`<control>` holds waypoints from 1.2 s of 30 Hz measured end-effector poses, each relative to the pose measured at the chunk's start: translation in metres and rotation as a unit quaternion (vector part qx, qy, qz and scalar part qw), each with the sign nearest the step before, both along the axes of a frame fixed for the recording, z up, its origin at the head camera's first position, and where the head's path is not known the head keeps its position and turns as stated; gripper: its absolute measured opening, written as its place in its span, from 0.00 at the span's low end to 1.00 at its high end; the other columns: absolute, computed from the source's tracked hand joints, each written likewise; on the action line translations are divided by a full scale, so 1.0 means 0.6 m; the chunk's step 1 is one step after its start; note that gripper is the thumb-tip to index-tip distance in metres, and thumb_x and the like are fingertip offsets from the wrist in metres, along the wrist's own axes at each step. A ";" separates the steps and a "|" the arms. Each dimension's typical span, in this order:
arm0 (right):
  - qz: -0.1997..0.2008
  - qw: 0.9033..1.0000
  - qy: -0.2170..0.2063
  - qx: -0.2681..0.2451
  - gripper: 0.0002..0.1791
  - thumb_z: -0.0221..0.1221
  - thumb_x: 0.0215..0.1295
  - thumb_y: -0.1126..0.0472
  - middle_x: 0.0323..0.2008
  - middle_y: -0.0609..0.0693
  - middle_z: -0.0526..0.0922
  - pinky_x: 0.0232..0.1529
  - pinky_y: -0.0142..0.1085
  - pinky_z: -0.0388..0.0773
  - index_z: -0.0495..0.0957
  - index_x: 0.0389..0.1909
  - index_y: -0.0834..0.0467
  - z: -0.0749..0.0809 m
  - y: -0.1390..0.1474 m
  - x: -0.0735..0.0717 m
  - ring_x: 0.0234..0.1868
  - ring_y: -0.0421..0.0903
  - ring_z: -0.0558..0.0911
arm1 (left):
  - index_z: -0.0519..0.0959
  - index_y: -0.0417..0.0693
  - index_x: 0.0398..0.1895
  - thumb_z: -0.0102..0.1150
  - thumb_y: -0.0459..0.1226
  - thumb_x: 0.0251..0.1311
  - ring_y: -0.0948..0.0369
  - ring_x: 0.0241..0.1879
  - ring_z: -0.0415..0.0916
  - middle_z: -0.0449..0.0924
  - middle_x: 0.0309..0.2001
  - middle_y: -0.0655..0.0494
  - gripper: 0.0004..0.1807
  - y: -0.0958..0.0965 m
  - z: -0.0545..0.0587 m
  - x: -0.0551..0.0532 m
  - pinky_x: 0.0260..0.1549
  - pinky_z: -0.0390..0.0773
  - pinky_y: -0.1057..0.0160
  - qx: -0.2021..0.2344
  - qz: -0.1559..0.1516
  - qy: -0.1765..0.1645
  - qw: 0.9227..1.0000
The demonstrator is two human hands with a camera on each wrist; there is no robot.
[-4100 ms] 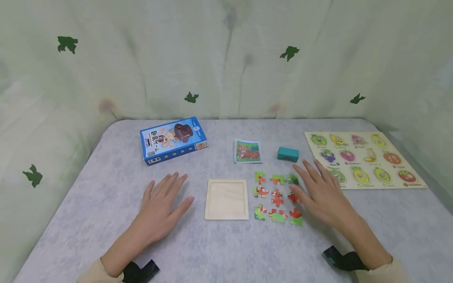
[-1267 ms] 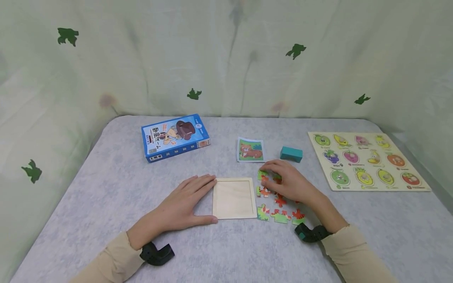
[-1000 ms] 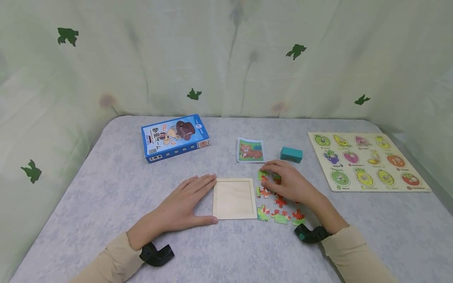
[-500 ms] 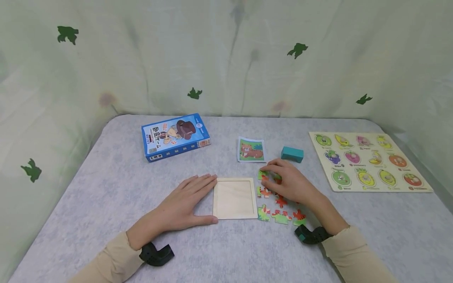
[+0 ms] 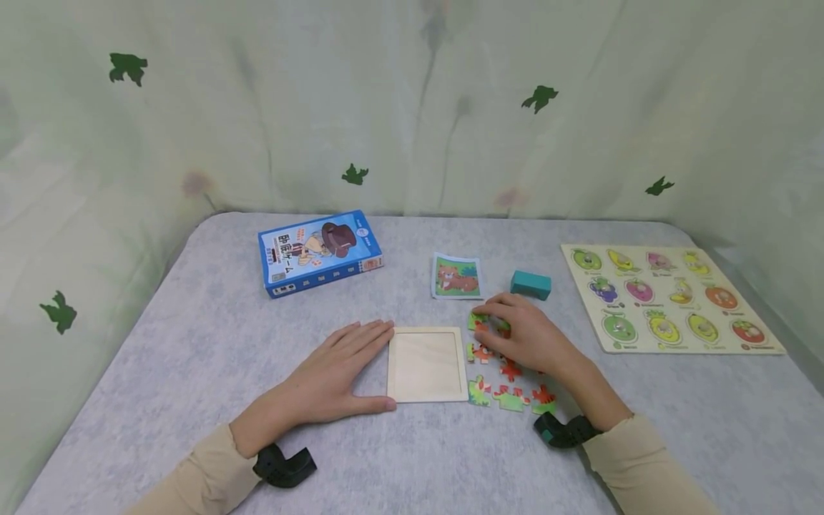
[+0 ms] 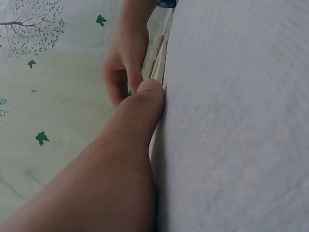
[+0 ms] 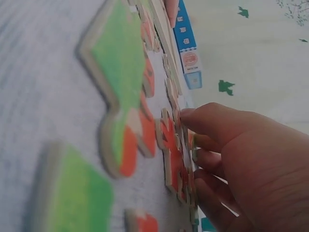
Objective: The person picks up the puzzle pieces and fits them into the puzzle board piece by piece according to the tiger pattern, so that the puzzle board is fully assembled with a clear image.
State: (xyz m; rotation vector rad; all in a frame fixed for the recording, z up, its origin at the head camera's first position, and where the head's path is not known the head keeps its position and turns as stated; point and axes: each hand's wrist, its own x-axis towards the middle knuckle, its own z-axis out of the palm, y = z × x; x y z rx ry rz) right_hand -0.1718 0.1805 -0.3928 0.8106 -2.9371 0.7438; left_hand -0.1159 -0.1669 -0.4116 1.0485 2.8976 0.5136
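Note:
My left hand [image 5: 335,375] lies with straight fingers on the table. Its index fingertip and thumb tip touch the left edge of a shallow square wooden puzzle tray [image 5: 428,365] that has nothing in it. Over loose jigsaw pieces to the tray's right, my right hand [image 5: 531,332] has curled fingers. Its index finger and thumb pinch the far-left puzzle piece [image 5: 476,320], green and orange, at opposite edges; the piece appears flat on the table. Nearer lie more green and red jigsaw pieces [image 5: 511,398]. The right hand hides some pieces in the head view.
A card with an animal picture [image 5: 458,277] lies behind the tray, beside a teal block [image 5: 531,284]. At the back left is a blue game box [image 5: 320,252]. A wooden fruit board [image 5: 669,300] lies at the right. Pale curtains [image 5: 412,107] surround the table.
Since the oldest frame, my left hand has moved right to the tray's edge, and my right hand has moved left to the far-left piece. Over the last second, both hands have stayed still.

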 end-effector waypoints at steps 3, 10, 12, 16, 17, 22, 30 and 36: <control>-0.001 1.000 0.000 0.007 0.21 0.67 0.69 0.50 0.55 0.49 0.82 0.50 0.44 0.81 0.84 0.59 0.53 0.002 -0.002 0.000 0.51 0.47 0.78 | 0.55 0.48 0.83 0.52 0.76 0.59 0.54 0.81 0.50 0.53 0.82 0.56 0.59 0.000 -0.001 0.000 0.80 0.50 0.46 0.000 0.000 -0.002 1.000; 0.006 1.000 0.001 0.006 0.21 0.67 0.69 0.49 0.56 0.49 0.83 0.48 0.42 0.82 0.84 0.59 0.54 0.012 -0.010 -0.001 0.49 0.46 0.79 | 0.55 0.48 0.83 0.52 0.76 0.59 0.54 0.81 0.50 0.53 0.82 0.55 0.59 0.001 0.001 0.000 0.80 0.49 0.46 -0.002 0.001 -0.006 1.000; 0.008 1.000 0.002 0.006 0.21 0.67 0.69 0.50 0.56 0.49 0.83 0.50 0.43 0.82 0.84 0.59 0.54 0.014 -0.012 -0.001 0.50 0.46 0.80 | 0.55 0.48 0.83 0.52 0.76 0.59 0.54 0.81 0.50 0.54 0.82 0.55 0.59 0.001 0.001 0.000 0.80 0.49 0.46 -0.002 0.001 -0.006 1.000; 0.012 1.000 0.004 0.009 0.21 0.67 0.69 0.49 0.56 0.50 0.83 0.54 0.45 0.83 0.85 0.59 0.55 0.020 -0.020 0.001 0.54 0.48 0.81 | 0.56 0.48 0.82 0.52 0.75 0.59 0.54 0.81 0.50 0.54 0.82 0.55 0.58 0.001 0.001 0.000 0.80 0.50 0.45 -0.001 0.000 -0.006 1.000; 0.012 1.000 0.003 0.010 0.22 0.67 0.69 0.49 0.56 0.50 0.83 0.54 0.46 0.83 0.85 0.58 0.54 0.022 -0.023 0.002 0.55 0.48 0.81 | 0.56 0.48 0.82 0.52 0.75 0.59 0.54 0.81 0.51 0.54 0.82 0.55 0.58 0.001 0.001 0.000 0.80 0.50 0.45 0.000 0.000 -0.005 1.000; 0.019 1.000 0.006 0.008 0.21 0.67 0.69 0.49 0.55 0.50 0.84 0.54 0.46 0.84 0.85 0.58 0.54 0.028 -0.034 0.006 0.54 0.48 0.82 | 0.56 0.48 0.82 0.51 0.76 0.59 0.54 0.81 0.51 0.54 0.82 0.56 0.58 0.001 0.000 0.000 0.80 0.50 0.45 -0.001 0.000 -0.006 1.000; 0.030 1.000 0.010 -0.001 0.20 0.68 0.68 0.50 0.54 0.48 0.84 0.58 0.47 0.82 0.85 0.58 0.53 0.033 -0.047 0.011 0.56 0.48 0.81 | 0.56 0.48 0.82 0.51 0.76 0.59 0.54 0.81 0.51 0.54 0.82 0.56 0.58 0.000 0.000 0.000 0.80 0.50 0.45 -0.003 0.002 -0.004 1.000; 0.040 0.999 0.016 -0.008 0.20 0.68 0.67 0.50 0.54 0.49 0.84 0.56 0.46 0.83 0.85 0.57 0.54 0.036 -0.058 0.014 0.55 0.48 0.81 | 0.56 0.48 0.82 0.51 0.76 0.59 0.54 0.81 0.51 0.54 0.82 0.56 0.58 0.001 0.001 -0.001 0.80 0.50 0.46 -0.004 0.000 -0.003 1.000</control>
